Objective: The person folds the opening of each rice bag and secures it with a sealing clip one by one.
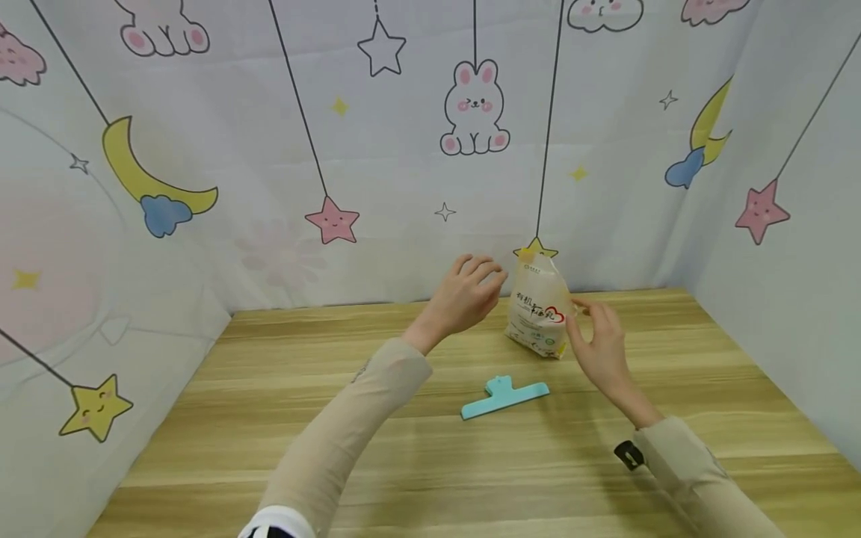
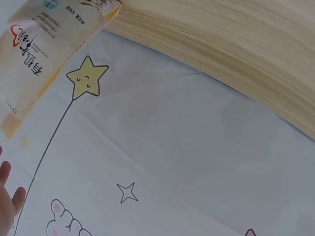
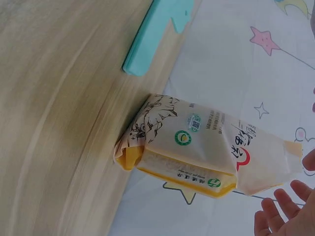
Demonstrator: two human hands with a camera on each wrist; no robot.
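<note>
A cream food bag [image 1: 537, 308] with printed lettering and a red heart stands upright near the back of the table, its top narrowed. Just left of it hovers my left hand [image 1: 468, 294], fingers loosely bent and holding nothing. Some of its fingertips [image 2: 17, 199] show at the edge of the left wrist view, apart from the bag. My right hand [image 1: 601, 345] is at the bag's right side. In the right wrist view its fingers [image 3: 273, 215] are spread close to the upper bag; contact is unclear. A turquoise sealing clip [image 1: 504, 398] lies in front of the bag.
The wood-grain table [image 1: 282, 403] meets a white curtain [image 1: 403, 149] printed with stars, moons and rabbits at the back and on both sides. A small black piece [image 1: 628, 454] sits at the right sleeve's cuff.
</note>
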